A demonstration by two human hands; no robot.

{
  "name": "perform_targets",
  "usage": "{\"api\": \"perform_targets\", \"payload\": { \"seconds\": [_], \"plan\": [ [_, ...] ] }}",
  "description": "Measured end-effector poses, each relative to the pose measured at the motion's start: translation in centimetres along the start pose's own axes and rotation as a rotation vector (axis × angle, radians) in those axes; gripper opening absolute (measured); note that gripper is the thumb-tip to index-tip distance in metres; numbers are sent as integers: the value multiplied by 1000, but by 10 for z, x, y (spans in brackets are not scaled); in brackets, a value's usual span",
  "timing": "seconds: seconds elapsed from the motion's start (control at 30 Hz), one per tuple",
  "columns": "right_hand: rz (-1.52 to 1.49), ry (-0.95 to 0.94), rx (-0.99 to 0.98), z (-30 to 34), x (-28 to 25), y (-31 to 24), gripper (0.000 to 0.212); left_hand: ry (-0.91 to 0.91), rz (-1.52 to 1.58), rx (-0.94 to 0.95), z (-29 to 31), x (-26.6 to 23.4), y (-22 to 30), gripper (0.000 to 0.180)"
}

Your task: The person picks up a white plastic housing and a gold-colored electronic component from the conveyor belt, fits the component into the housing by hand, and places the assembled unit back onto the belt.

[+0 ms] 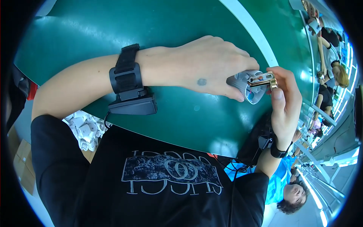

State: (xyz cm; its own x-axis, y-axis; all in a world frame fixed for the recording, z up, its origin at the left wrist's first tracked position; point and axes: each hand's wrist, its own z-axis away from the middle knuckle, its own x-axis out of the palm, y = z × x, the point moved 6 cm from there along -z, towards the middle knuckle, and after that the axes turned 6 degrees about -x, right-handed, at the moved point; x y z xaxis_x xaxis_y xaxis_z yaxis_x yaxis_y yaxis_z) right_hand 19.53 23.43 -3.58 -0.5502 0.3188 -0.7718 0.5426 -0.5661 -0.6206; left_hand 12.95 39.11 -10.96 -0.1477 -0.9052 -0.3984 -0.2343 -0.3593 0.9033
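My left hand (215,66) reaches across from the left, its fingers and thumb wrapped round a hollow white-grey plastic housing (239,82). The housing's open end faces right, and a bit of blue shows inside. Pinched between the thumb and fingers of my right hand (285,96) is a small assembly with a gold-coloured metal bracket (273,81) and a pale slotted strip. The assembly lies across the housing's mouth; whether it touches the rim I cannot tell. Both hands are above the green tabletop.
A white strip (249,22) curves over the green table (170,121). Below its near edge at left lies a pile of white plastic parts (85,128), beside cardboard boxes (23,166). A person in blue (280,181) is at lower right; several others work along the right.
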Motion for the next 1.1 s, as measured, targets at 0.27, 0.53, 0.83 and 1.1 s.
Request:
{"api": "perform_targets", "payload": {
  "seconds": [0.27, 0.53, 0.83, 1.1],
  "plan": [
    [187, 172, -144, 9, -5, -21, 67, -41, -33, -5, 1, 1, -1, 54],
    [386, 183, -224, 11, -6, -34, 72, -26, -46, 10, 0, 0, 0, 54],
    [432, 149, -271, 13, -7, -37, 75, 45, -50, 78, -1, -1, 1, 45],
    [456, 132, -241, 12, -2, -41, 76, 58, -37, 91, -1, -1, 0, 44]
  ]
}}
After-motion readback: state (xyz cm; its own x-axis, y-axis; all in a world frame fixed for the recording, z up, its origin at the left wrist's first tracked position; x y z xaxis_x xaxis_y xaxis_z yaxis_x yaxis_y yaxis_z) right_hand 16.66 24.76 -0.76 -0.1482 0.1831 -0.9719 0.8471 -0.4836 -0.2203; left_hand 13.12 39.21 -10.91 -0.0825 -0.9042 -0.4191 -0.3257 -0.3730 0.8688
